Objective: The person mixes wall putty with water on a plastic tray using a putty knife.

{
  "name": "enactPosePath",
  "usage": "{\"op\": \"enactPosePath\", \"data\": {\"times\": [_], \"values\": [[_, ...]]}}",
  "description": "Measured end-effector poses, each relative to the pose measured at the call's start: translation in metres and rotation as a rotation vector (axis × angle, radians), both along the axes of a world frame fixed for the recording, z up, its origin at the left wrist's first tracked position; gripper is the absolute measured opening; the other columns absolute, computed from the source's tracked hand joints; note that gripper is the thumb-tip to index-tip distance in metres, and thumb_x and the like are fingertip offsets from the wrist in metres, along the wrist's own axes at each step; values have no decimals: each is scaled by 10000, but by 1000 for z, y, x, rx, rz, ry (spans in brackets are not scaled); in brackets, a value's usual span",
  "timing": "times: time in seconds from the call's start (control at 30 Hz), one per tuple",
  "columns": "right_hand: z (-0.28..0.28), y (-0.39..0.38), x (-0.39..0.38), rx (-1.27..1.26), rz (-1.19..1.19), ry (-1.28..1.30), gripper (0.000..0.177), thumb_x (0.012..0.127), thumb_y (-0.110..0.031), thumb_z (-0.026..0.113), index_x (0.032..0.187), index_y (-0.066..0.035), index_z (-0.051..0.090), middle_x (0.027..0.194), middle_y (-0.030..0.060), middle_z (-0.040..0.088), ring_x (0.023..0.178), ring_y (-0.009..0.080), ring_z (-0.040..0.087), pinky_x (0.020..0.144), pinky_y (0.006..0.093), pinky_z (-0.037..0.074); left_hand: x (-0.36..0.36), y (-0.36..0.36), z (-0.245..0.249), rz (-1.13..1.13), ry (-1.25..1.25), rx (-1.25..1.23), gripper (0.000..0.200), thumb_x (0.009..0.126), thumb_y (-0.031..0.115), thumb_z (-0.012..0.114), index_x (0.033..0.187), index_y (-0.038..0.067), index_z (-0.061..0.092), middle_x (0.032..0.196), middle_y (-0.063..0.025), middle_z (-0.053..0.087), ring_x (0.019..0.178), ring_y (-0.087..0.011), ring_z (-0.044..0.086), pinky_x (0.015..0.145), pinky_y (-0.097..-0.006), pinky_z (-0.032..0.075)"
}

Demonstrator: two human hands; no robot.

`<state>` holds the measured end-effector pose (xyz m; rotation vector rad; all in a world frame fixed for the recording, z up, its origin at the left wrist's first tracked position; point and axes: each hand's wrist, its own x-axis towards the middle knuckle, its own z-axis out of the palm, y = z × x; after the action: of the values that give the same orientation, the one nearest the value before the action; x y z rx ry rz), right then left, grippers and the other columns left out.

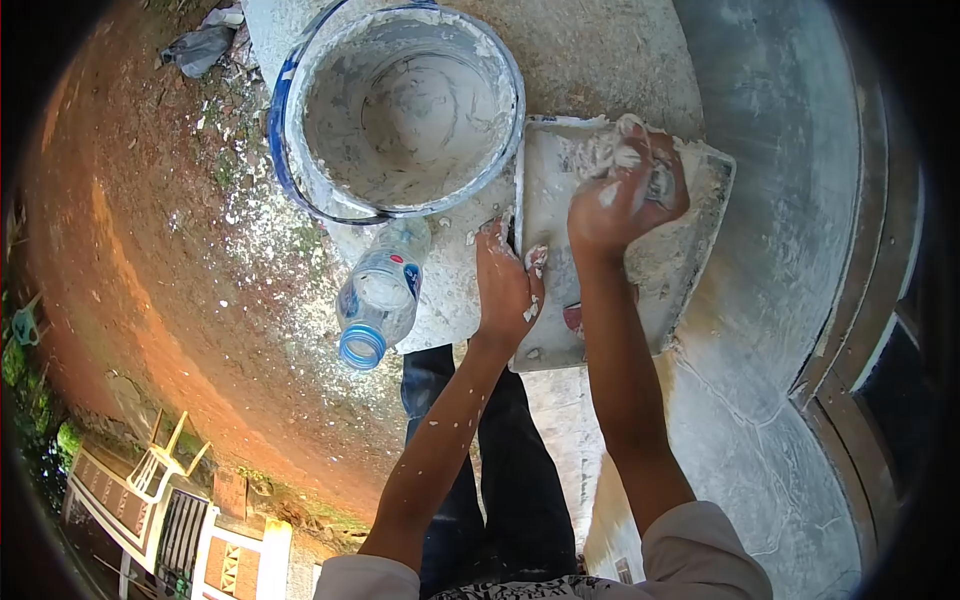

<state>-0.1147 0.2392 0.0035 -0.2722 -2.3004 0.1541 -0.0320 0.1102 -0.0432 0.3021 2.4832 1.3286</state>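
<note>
Paste [597,157]: upper right, clutched in right hand [630,200] above tray [547,325]
Left hand [508,288]: centre, at tray's edge; can't tell if gripping

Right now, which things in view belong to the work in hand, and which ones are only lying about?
Part of the job:
- white paste in the right hand
- shallow tray, with the left hand at its edge
- paste-smeared bucket

Probably just lying about:
- clear plastic bottle near the bucket
- crumpled grey bag on the ground
</note>
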Motion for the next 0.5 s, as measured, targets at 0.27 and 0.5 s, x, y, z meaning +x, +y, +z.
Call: {"op": "enactPosePath", "data": {"times": [0.27,0.5], "values": [[-12,-5,1,-336,77,-16,399,876,98,589,1204,8,381,1091,204,580,920,265,675,791,367,567,-1,2,3,28,-11,65,572,765,-73,491,1275,-239,291,1226,-415,375,1074,-537,406,994,-574,335],[-29,-4,3,-283,116,42,387,874,125,557,1201,20,378,1102,176,568,890,254,672,759,342,578,2,0,1,35,88,-1,584,867,43,599,1338,-198,351,1026,-289,441,944,-429,470,850,-486,397]]}}
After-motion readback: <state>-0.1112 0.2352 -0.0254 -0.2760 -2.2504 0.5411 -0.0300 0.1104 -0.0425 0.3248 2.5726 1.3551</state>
